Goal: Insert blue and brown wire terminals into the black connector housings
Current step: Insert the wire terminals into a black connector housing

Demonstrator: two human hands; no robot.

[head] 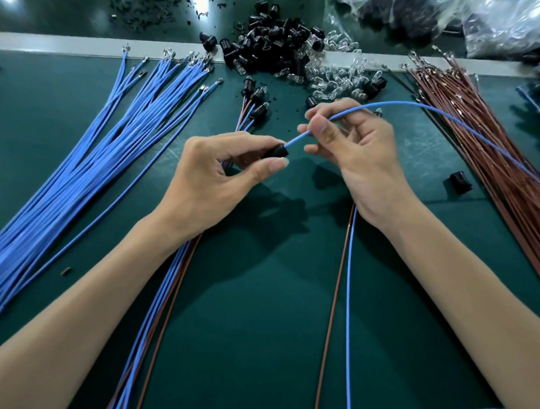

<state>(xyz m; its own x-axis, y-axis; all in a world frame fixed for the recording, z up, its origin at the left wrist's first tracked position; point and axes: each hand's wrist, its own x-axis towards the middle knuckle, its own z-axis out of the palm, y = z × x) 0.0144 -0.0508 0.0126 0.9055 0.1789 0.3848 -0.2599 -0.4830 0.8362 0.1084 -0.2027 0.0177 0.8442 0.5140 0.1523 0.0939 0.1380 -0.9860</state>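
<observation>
Wire (300, 138) slants down-left into housing (276, 151) held by left hand (212, 175).

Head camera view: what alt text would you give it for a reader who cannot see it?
A left hand holds a black connector housing while the right hand pinches a blue wire running into it, above a green table. Loose blue wires lie to the left, brown wires to the right, a pile of black housings behind.

Blue wire (297, 139) end unseen inside black housing (276, 151); bag (501, 18) cropped
</observation>
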